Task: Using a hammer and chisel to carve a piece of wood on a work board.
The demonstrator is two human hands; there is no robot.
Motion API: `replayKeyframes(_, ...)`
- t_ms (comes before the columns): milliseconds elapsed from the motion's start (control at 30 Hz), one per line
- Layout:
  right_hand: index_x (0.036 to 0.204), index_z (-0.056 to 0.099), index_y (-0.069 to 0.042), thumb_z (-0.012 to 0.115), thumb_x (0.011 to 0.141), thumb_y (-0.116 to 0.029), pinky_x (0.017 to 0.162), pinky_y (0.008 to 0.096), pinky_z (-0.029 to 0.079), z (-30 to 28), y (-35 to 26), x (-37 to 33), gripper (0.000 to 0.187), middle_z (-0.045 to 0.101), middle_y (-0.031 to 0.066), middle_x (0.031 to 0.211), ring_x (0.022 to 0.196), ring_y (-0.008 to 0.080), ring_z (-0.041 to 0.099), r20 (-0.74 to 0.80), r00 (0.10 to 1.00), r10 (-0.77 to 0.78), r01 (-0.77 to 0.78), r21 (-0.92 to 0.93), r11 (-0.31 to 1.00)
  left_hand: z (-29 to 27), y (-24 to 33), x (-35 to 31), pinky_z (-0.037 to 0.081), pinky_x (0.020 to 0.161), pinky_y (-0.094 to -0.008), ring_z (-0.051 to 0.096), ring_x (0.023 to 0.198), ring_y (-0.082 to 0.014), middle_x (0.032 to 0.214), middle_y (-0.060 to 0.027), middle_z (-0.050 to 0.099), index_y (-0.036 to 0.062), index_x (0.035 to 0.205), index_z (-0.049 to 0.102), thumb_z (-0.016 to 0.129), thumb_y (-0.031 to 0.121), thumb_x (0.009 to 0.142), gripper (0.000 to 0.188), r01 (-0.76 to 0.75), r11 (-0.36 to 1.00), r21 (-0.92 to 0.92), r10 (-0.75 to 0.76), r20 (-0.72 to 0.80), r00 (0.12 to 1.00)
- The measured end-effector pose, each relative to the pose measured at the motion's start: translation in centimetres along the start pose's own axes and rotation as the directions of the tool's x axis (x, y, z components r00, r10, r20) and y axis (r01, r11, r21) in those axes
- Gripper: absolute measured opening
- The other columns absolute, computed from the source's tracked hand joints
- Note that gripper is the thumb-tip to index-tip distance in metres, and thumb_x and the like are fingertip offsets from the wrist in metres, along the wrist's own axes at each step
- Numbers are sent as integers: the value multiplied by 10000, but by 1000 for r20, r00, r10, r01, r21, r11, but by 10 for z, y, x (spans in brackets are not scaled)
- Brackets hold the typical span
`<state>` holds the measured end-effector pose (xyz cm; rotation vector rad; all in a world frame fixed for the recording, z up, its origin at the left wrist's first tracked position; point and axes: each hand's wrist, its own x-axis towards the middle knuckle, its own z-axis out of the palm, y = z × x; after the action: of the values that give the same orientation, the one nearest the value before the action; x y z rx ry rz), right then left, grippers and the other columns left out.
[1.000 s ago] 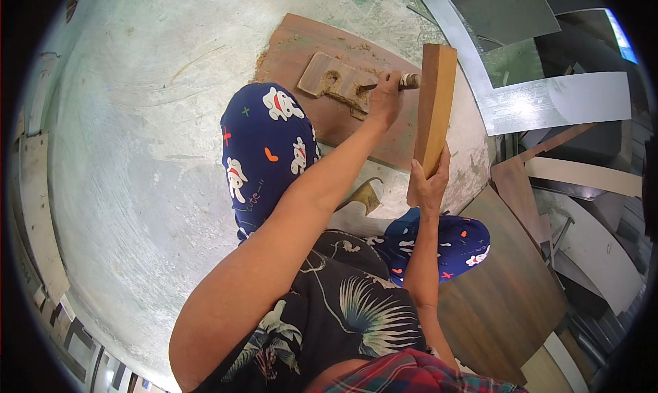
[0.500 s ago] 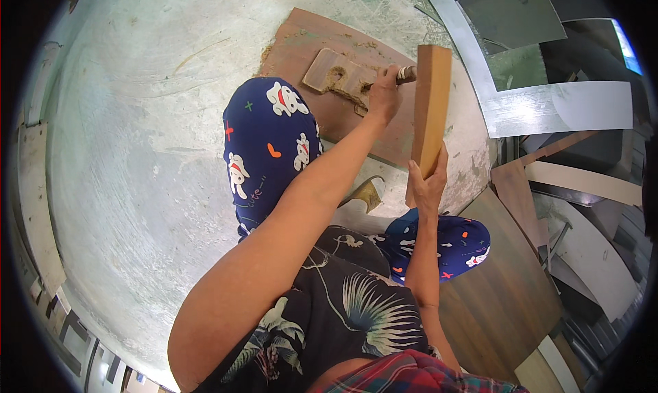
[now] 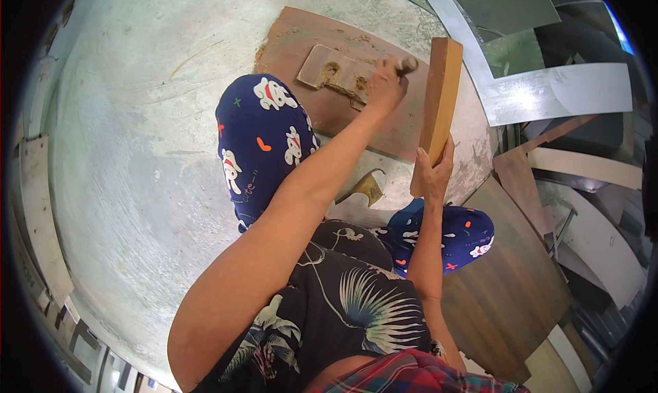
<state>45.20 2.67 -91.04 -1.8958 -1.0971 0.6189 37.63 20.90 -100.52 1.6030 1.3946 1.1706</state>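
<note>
My left hand (image 3: 386,88) is closed around the handle of a chisel (image 3: 408,66); the handle's rounded end points right and the blade is hidden by my hand. It is over the right end of a small wooden piece (image 3: 319,69), which has a rough round hollow and a ragged cut along its near edge, with shavings about. My right hand (image 3: 433,170) grips the lower end of a long square wooden block (image 3: 442,91). The block is raised to the right of the chisel handle, with a gap between them in this view.
The small piece lies on a reddish-brown board (image 3: 288,40) on the concrete floor (image 3: 137,153), shavings scattered over it. My knee (image 3: 264,139) is left of the board. Sheets and offcuts (image 3: 521,91) pile up at the right, beside a large brown panel (image 3: 507,283).
The wooden block has moved slightly right and up, away from the chisel handle's end. My left hand still holds the chisel, now turned a little. The view has shifted slightly.
</note>
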Motion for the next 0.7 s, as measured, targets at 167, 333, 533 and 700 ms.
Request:
replayKeyframes(167,1408,414,-12,715,791,-128,1002,362,434,-5,-3,2,697,581,193,1260,1150,275,574,-17,999,-27,28,45,999,-23,0,30,511,739,-478,646,812,-420,807,-222,640,61,967,536,724,270,702,387,140,990,-20,-142,-133,981)
replayKeyframes(333,1405,416,-10,724,779,-159,991,361,446,-16,-11,10,713,590,195,1261,1142,270,589,-58,998,-24,28,58,998,-43,-25,50,519,770,-439,666,843,-368,883,-188,680,12,995,589,725,297,679,448,222,969,-110,-228,-42,973)
replayKeyframes(533,1381,443,-25,734,776,-202,970,354,461,-27,-10,17,695,616,189,1219,1116,265,605,-90,994,-65,75,112,991,-46,-55,46,490,582,-323,615,650,-160,816,-100,676,-35,907,635,767,222,728,339,203,974,-98,-195,85,977)
replayKeyframes(700,1364,458,-33,740,778,-226,960,348,465,-29,-10,16,678,624,174,1206,1110,259,606,-100,993,-61,76,148,986,-42,-67,35,491,564,-339,626,618,-168,781,-97,680,-22,844,650,780,233,725,310,116,993,-33,-116,7,993)
